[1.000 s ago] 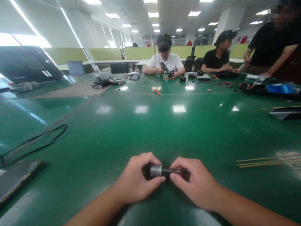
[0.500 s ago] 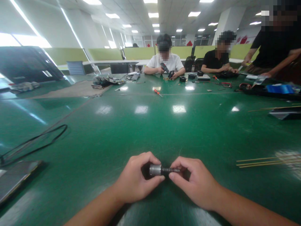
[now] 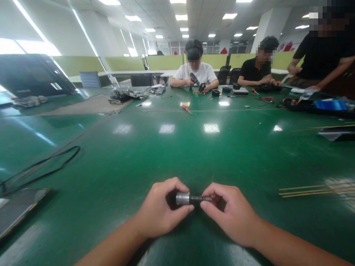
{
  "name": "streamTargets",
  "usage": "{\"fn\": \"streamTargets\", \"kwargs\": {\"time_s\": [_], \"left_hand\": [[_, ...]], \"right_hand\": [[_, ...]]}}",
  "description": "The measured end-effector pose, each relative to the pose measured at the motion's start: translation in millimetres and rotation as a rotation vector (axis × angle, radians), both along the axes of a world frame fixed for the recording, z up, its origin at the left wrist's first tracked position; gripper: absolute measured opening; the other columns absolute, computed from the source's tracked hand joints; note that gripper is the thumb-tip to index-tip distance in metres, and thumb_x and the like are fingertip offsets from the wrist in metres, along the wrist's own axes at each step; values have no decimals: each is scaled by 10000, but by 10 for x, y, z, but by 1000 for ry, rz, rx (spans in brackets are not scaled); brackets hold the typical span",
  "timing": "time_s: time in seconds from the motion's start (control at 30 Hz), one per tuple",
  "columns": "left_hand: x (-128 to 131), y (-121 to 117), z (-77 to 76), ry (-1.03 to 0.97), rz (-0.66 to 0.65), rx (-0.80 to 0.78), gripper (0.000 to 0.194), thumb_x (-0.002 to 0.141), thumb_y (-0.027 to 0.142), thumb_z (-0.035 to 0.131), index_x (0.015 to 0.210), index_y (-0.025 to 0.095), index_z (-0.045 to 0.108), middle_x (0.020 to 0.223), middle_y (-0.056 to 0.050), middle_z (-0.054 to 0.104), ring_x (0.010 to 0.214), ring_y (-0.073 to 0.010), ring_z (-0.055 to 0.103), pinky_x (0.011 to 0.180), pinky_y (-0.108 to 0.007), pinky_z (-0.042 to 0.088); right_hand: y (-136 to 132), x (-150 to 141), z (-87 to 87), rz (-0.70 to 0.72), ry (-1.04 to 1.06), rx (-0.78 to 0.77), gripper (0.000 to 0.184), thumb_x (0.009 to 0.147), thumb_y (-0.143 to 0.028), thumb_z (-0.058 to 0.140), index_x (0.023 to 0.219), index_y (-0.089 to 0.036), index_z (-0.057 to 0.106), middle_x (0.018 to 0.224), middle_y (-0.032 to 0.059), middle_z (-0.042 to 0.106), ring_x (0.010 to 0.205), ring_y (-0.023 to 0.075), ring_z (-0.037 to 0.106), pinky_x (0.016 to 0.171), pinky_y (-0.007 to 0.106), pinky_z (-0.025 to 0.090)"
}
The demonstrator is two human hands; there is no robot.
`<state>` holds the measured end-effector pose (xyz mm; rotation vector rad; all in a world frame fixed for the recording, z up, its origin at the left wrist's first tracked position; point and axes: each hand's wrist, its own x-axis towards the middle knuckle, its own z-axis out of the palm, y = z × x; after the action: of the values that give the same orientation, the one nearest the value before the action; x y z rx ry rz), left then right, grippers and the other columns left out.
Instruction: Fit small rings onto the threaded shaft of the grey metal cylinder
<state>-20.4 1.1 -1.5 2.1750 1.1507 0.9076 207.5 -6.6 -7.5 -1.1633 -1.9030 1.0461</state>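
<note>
Low in the middle of the view, a small silver metal cylinder with a thinner dark shaft (image 3: 183, 198) lies sideways between my hands, just above the green table. My left hand (image 3: 163, 208) curls around the silver end, thumb below and fingertips above. With thumb and forefinger, my right hand (image 3: 229, 214) pinches the ribbed tip of the shaft. A short stretch of the shaft shows between the two hands. The exact kind of this metal part cannot be made out.
Thin sticks (image 3: 310, 192) lie to the right, and a dark flat panel (image 3: 23, 208) with a black cable (image 3: 55, 164) to the left. Farther off is an orange screwdriver (image 3: 186, 108). Several people work at the far side among tools, small black boxes (image 3: 215, 93) and parts.
My right fingers have shifted slightly right along the shaft, showing a little more of it. My left hand is nearly still. The standing person at right has lifted one hand.
</note>
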Motion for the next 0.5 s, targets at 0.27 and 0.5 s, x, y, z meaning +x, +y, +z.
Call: {"fn": "streamTargets", "kwargs": {"time_s": [0.27,0.5], "left_hand": [[-22,-19,0,-54,-1,21,227,777,215,763,933,204,598,839,0,682,727,-157,645,677,-271,479],[-22,-6,8,-72,8,50,225,777,203,766,934,204,605,846,-2,686,735,-154,653,677,-263,489]], "right_hand": [[6,-5,26,-13,11,-2,75,861,-220,631,797,-196,664,655,-24,609,614,132,567,586,233,412],[5,-5,18,-34,34,-20,97,864,-245,627,792,-191,663,650,-26,602,610,128,562,590,232,413]]}}
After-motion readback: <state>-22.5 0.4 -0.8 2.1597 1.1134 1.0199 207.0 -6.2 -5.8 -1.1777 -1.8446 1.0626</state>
